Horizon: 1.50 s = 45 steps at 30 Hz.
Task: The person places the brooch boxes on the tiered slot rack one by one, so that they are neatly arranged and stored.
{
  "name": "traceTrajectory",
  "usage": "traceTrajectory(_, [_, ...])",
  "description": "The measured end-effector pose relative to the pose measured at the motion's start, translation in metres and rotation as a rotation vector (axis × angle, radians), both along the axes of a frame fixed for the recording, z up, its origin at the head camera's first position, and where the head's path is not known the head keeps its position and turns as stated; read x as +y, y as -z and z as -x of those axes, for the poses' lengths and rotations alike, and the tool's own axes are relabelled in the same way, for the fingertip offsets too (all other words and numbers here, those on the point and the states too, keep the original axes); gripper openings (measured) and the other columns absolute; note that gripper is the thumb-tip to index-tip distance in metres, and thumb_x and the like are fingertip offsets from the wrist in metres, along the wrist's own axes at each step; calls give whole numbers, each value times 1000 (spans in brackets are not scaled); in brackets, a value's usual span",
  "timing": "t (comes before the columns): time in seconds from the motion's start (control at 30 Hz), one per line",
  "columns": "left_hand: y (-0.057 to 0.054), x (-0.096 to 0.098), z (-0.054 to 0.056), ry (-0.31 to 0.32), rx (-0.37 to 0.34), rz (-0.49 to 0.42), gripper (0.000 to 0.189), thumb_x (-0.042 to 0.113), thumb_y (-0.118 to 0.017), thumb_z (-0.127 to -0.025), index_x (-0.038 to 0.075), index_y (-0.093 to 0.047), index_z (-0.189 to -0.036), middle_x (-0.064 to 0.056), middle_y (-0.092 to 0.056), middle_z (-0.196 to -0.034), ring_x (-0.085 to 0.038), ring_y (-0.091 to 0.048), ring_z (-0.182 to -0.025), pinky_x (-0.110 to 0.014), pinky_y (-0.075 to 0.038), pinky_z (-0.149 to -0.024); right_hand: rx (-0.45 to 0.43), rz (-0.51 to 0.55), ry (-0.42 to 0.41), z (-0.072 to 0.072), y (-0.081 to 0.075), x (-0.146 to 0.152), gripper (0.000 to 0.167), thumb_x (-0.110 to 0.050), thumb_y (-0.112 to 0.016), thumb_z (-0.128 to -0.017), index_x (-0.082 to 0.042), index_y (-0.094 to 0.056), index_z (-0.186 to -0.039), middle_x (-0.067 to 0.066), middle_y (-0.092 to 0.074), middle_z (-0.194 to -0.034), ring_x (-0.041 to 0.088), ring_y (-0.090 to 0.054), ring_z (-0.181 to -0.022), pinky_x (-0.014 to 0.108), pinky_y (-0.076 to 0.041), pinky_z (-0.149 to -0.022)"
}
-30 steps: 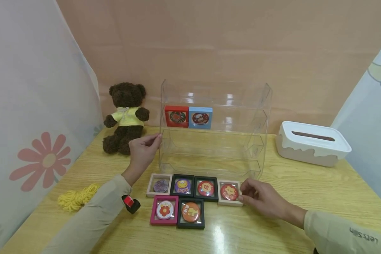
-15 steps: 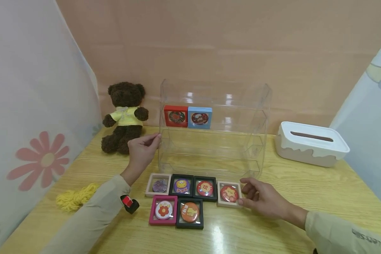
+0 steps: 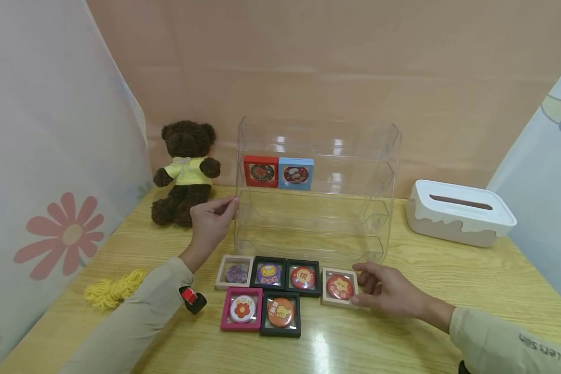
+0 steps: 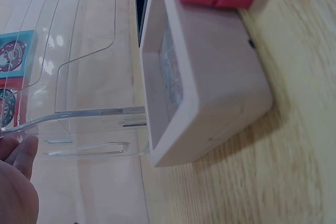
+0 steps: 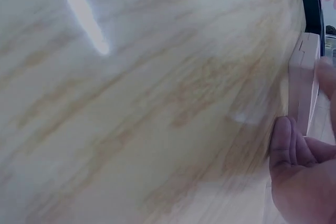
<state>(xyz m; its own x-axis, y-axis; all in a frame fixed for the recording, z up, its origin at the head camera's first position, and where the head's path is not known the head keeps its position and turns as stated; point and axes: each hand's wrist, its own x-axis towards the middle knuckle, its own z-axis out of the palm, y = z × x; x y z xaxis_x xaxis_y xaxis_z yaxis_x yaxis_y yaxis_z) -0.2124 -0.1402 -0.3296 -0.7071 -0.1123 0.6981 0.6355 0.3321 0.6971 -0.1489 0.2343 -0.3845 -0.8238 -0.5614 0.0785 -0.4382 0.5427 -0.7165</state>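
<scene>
My left hand (image 3: 211, 221) pinches the left side edge of a clear tiered display rack (image 3: 315, 212); in the left wrist view its fingertips meet the rack's edge. At the table's middle right, my right hand (image 3: 392, 292) grips a beige square frame (image 3: 324, 300) with a red star badge by its right side. Thumb and fingers lie at that frame's edges in the right wrist view. Left of it lie two black frames and another beige frame (image 3: 219, 284) in a row. Nearer me are a pink frame (image 3: 224, 326) and a black frame (image 3: 297, 331), each holding a round badge.
A red frame (image 3: 246, 179) and a light blue frame (image 3: 281, 183) stand on an upper tier of the rack. Left of it sits a brown teddy bear (image 3: 185, 171), with yellow string (image 3: 114, 288) nearer me. A white tissue box (image 3: 460, 218) stands at the right.
The beige star frame has shifted slightly toward me along with my right fingers, and now sits a little lower than the black frame beside it. My left hand stays at the rack's edge.
</scene>
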Motion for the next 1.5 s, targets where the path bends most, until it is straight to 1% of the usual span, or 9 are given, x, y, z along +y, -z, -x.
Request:
traceTrajectory(0.2, [2,0,1,11,-9,-10,11,-8,-65,-85,-16,-69,-91,-26,-66,-74,-41,-64,-58,-13,-50,-52,27,-14,-14,3,1,0,60,-31,-79,-79,9,-55,-116,2,-58,-88,8,-57,-73,25,-53,-61])
traceTrajectory(0.43, [2,0,1,21,-30,-25,11,-7,-65,-86,-15,-69,-92,-25,-67,-74,-42,-64,-59,-14,-51,-52,75,27,30,0,2,2,58,-33,-82,-73,2,-57,-112,-1,-62,-86,9,-61,-72,26,-54,-58])
traceTrajectory(0.5, [2,0,2,23,-38,-26,11,-7,-65,-86,-15,-69,-92,-25,-67,-74,-42,-64,-59,-15,-52,-53,107,62,33,-1,5,3,54,-29,-83,-72,0,-58,-110,-2,-63,-85,10,-62,-72,27,-55,-57])
traceTrajectory(0.67, [1,1,2,26,-40,-18,12,-6,-65,-86,-15,-69,-92,-25,-67,-75,-41,-64,-59,-15,-52,-53,244,121,55,-2,9,2,41,-15,-84,-71,-4,-61,-104,-4,-64,-82,10,-62,-71,26,-56,-55])
traceTrajectory(0.73, [1,0,2,26,-42,-16,12,-6,-65,-86,-15,-69,-92,-25,-67,-75,-41,-64,-58,-15,-52,-53,298,127,90,-2,8,1,35,-10,-84,-71,-6,-64,-99,-6,-64,-80,9,-61,-70,25,-55,-54])
traceTrajectory(0.83, [1,0,2,25,-49,-17,12,-6,-65,-87,-15,-69,-92,-25,-67,-75,-41,-64,-59,-15,-52,-53,329,140,139,0,4,0,25,-4,-81,-73,-9,-66,-93,-7,-63,-78,8,-60,-68,24,-54,-51])
traceTrajectory(0.97, [0,1,1,19,-49,-17,12,-6,-65,-86,-16,-69,-92,-25,-67,-74,-42,-64,-58,-15,-52,-52,314,173,170,2,0,-1,17,0,-76,-79,-12,-67,-88,-4,-65,-80,10,-62,-63,24,-54,-50])
traceTrajectory(1.13, [0,1,0,5,-42,-9,12,-7,-65,-86,-17,-69,-92,-25,-66,-73,-41,-63,-57,-15,-52,-52,303,206,157,3,-4,0,15,1,-72,-82,-13,-68,-86,1,-67,-82,12,-65,-61,26,-54,-50])
traceTrajectory(1.5, [2,-2,1,29,-27,-12,13,-5,-64,-87,-16,-69,-93,-25,-67,-74,-41,-63,-58,-15,-52,-53,295,261,123,7,-15,0,18,7,-72,-80,-10,-67,-85,8,-67,-82,15,-66,-61,29,-56,-50])
